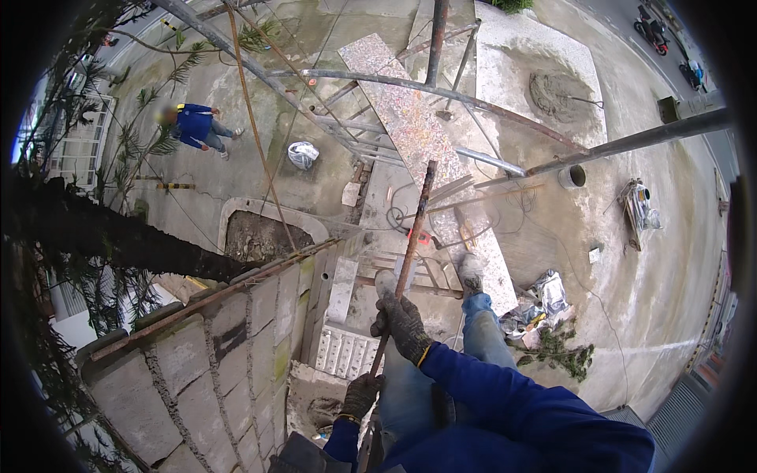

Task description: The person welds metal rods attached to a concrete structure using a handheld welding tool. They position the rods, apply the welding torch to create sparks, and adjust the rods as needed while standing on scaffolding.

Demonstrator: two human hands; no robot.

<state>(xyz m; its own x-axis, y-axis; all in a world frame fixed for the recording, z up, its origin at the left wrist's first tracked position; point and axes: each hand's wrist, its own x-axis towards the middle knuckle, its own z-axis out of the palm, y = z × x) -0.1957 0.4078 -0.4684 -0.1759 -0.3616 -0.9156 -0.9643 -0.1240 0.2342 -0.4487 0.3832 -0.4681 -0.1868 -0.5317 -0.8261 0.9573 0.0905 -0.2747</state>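
Note:
A long rusty metal bar (412, 251) slants up and away in front of my body. My right hand (408, 329), in a dark knitted work glove with a yellow cuff edge, is wrapped round its lower half. Lower and to the left, my left hand (360, 396) in a matching glove closes at the bar's near end, its fingers partly hidden. My shoes stand far above the ground, near a narrow speckled board (481, 251). Close on my left rises a concrete block wall (244, 347) with rough mortar joints.
Scaffold tubes (339, 73) cross ahead of me. A dark tree trunk (118, 232) reaches in from the left. Below are a person in blue (195, 124), a white sack (303, 154), a mound of wet mortar (556, 93), a bucket (573, 176) and loose cables (516, 225).

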